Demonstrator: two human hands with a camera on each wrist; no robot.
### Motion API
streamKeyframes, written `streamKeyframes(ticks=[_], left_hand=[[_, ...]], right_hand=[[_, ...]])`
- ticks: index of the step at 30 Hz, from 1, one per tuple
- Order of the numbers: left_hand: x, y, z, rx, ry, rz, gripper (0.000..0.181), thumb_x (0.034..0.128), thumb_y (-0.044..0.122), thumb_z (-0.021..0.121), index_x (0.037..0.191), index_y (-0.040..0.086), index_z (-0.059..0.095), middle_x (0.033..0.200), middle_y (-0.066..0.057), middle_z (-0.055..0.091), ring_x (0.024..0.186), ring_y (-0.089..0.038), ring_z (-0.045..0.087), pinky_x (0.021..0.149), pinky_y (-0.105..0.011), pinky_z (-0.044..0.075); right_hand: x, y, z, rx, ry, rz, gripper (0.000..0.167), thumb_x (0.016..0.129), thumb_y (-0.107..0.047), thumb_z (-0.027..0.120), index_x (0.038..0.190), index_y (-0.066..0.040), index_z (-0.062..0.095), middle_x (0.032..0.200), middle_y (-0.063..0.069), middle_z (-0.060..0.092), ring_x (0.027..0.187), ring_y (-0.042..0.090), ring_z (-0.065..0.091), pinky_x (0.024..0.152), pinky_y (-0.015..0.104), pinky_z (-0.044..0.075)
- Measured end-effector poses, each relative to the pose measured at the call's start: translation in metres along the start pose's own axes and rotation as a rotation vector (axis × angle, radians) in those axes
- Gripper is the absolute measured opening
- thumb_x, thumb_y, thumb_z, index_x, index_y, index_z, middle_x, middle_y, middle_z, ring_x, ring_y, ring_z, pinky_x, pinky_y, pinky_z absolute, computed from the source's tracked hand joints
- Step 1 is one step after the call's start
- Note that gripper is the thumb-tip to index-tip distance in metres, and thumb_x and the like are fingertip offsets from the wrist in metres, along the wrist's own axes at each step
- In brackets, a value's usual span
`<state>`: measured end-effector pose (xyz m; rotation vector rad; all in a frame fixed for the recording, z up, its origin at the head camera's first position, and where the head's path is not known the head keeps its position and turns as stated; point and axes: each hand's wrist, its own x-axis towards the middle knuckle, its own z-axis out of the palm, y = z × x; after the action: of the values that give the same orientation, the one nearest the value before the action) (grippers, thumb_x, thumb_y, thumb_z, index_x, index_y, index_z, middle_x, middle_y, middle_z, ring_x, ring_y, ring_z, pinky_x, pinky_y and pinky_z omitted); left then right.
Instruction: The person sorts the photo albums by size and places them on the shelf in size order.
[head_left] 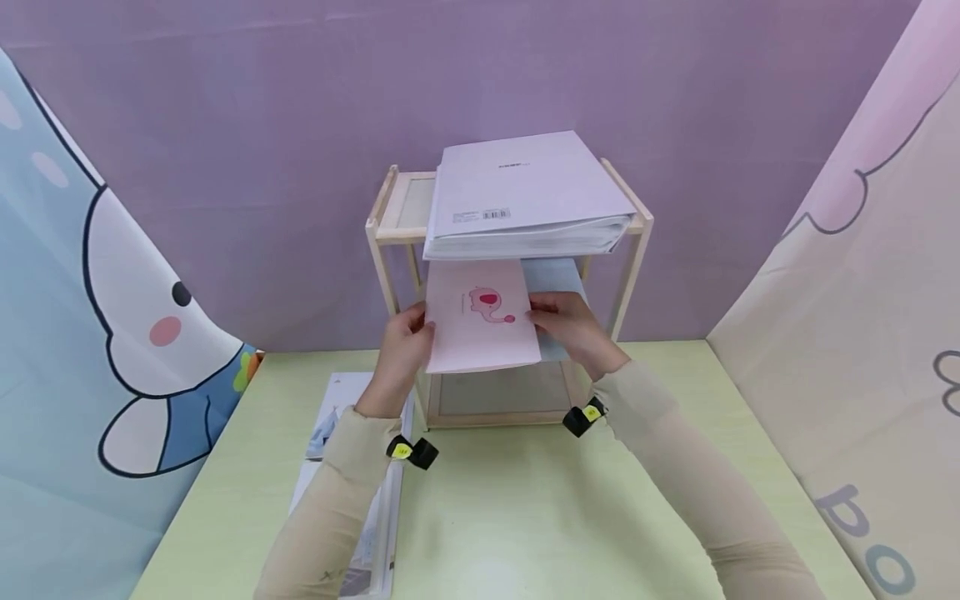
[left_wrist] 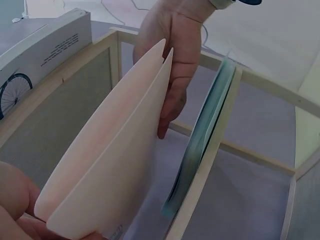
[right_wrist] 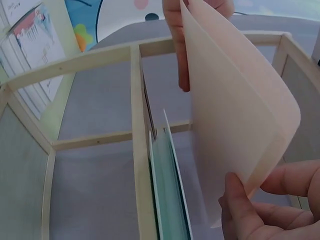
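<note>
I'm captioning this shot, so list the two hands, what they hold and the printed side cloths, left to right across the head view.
Blue printed cloth → left hand → pink booklet with an elephant → right hand → cream printed cloth.

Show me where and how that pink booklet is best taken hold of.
The pink booklet is probably best pinched at its side edges, coming from left and right, where the left hand and right hand have it. It is thin and its covers gape, so squeeze them together. The white books above would hinder coming from the top.
</note>
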<state>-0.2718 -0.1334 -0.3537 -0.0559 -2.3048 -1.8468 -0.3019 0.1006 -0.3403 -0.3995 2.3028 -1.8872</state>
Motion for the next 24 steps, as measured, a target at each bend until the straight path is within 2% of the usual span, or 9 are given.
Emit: streamKeyframes(ticks=[4,6,9,12,14,18,24], left_hand=[[0.005,0.003,0.003,0.084,0.052,0.064,0.037,0.0891,-0.005,0.044,0.124,-0.015,0.052,0.102,-0.028,0.060,0.086,-0.027,0.055,0.068,-0.023,0.044],[0.007,0.004,0.005,0.128,0.078,0.097,0.031,0.0880,-0.006,0.044,0.114,-0.016,0.057,0.088,-0.024,0.060,0.077,-0.025,0.054,0.061,-0.022,0.042],[0.011,0.005,0.007,0.192,0.113,0.143,0.016,0.0861,-0.007,0.044,0.088,-0.013,0.058,0.066,-0.012,0.048,0.062,-0.020,0.045,0.052,-0.023,0.034],[0.015,0.006,0.009,0.226,0.138,0.169,0.015,0.0835,-0.008,0.042,0.069,-0.004,0.045,0.058,-0.003,0.034,0.054,-0.016,0.035,0.047,-0.024,0.027],[0.016,0.006,0.010,0.233,0.145,0.167,0.019,0.0823,-0.008,0.042,0.066,0.001,0.040,0.058,-0.002,0.033,0.053,-0.016,0.035,0.046,-0.024,0.027],[0.018,0.006,0.011,0.251,0.144,0.142,0.015,0.0814,-0.007,0.042,0.068,0.000,0.042,0.062,-0.009,0.040,0.058,-0.022,0.041,0.047,-0.025,0.029],[0.018,0.007,0.012,0.279,0.138,0.107,0.009,0.0811,-0.005,0.044,0.079,-0.008,0.051,0.086,-0.028,0.058,0.073,-0.031,0.050,0.057,-0.032,0.040]], right_hand=[[0.009,-0.002,0.001,-0.040,0.011,0.000,0.034,0.093,0.003,0.049,0.127,0.009,0.053,0.124,0.022,0.058,0.107,0.029,0.058,0.090,0.041,0.050],[0.012,-0.003,0.002,-0.063,0.018,0.001,0.034,0.092,0.004,0.050,0.126,0.010,0.054,0.123,0.023,0.058,0.107,0.028,0.057,0.092,0.040,0.049],[0.017,-0.003,0.002,-0.103,0.027,0.001,0.033,0.092,0.005,0.050,0.124,0.011,0.055,0.122,0.024,0.059,0.106,0.027,0.056,0.094,0.039,0.047],[0.021,-0.002,0.003,-0.116,0.030,-0.004,0.033,0.091,0.006,0.050,0.123,0.012,0.055,0.121,0.026,0.059,0.106,0.028,0.055,0.094,0.040,0.046],[0.023,-0.001,0.003,-0.118,0.028,0.005,0.032,0.091,0.006,0.050,0.123,0.011,0.055,0.120,0.025,0.059,0.104,0.028,0.056,0.094,0.040,0.047],[0.028,0.003,0.005,-0.124,0.022,0.031,0.032,0.092,0.005,0.050,0.123,0.009,0.057,0.120,0.024,0.060,0.104,0.029,0.058,0.094,0.041,0.047],[0.034,0.007,0.007,-0.131,0.024,0.074,0.032,0.092,0.004,0.051,0.123,0.009,0.056,0.121,0.025,0.059,0.107,0.033,0.058,0.096,0.043,0.046]])
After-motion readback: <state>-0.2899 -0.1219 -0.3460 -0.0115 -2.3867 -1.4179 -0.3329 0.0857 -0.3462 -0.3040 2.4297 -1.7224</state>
